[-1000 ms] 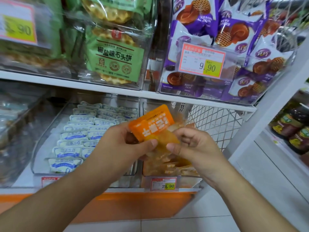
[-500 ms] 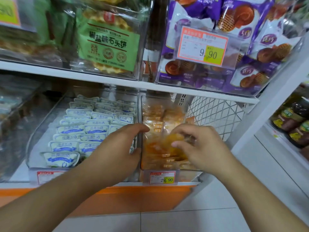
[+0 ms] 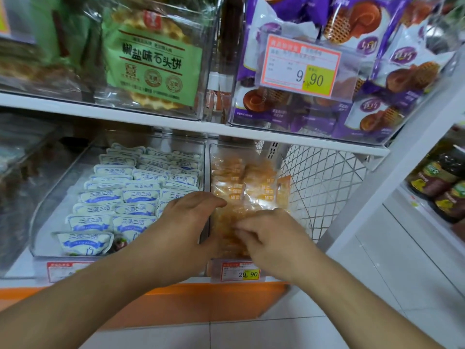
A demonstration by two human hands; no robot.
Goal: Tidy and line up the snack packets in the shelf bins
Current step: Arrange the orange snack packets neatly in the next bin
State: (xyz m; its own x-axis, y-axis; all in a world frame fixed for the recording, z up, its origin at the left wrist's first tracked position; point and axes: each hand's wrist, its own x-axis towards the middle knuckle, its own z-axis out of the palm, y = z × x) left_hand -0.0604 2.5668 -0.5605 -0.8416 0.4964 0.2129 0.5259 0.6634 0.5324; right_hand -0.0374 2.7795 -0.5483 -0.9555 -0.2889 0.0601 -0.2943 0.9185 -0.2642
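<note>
Orange snack packets [image 3: 241, 182] lie in rows in a clear shelf bin [image 3: 298, 197] on the lower shelf, right of centre. My right hand [image 3: 271, 238] is down at the front of that bin, with its blurred fingers pinched on an orange packet there. My left hand [image 3: 186, 222] lies across the divider between the two bins. Its fingers are spread and reach onto the orange packets, holding nothing. White-and-blue packets [image 3: 113, 197] sit lined up in neat rows in the bin [image 3: 50, 210] to the left.
A white wire mesh panel [image 3: 327, 185] closes the shelf's right end. Price tags [image 3: 240, 273] hang on the shelf's front edge. The shelf above holds bins of green waffle packs [image 3: 156, 61] and purple packs [image 3: 377, 71]. Jars [image 3: 442, 182] stand on a neighbouring shelf.
Both hands held an orange packet up in front of the shelf. They have since lowered it into the right bin, and my left hand has let go and settled over the divider.
</note>
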